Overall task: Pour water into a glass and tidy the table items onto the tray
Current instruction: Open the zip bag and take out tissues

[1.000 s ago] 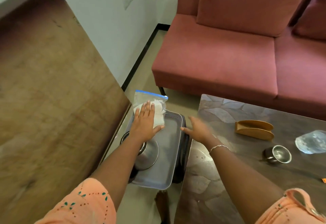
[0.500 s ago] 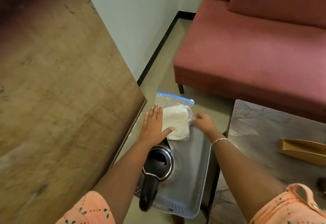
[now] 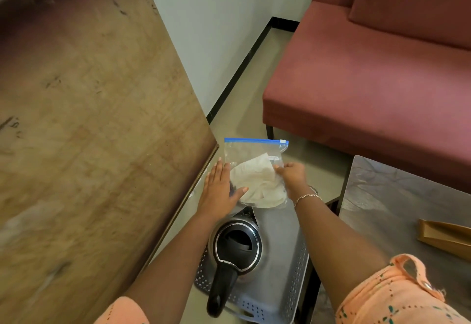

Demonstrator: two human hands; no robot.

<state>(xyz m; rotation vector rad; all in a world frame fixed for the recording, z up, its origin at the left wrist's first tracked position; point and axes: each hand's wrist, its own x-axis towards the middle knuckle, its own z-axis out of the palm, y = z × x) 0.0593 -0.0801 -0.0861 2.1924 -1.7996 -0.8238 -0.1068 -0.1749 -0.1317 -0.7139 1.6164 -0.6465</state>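
Note:
A grey perforated tray (image 3: pixel 288 267) sits low between the wooden board and the table. On it stands a steel kettle (image 3: pixel 235 247) with a black handle and an open lid. At the tray's far end lies a clear zip bag (image 3: pixel 254 168) with a blue seal and a white cloth inside. My left hand (image 3: pixel 220 192) lies flat with fingers together against the bag's left side, thumb on its lower edge. My right hand (image 3: pixel 293 174) pinches the bag's right side.
A large wooden board (image 3: pixel 89 132) fills the left. A red sofa (image 3: pixel 369 73) stands behind. The dark stone-patterned table (image 3: pixel 397 203) is at right, with a tan wooden holder (image 3: pixel 444 234) on it.
The view has shifted left and closer, hiding the steel cup and clear item on the table. My right hand came off the tray's edge and took the bag's right side.

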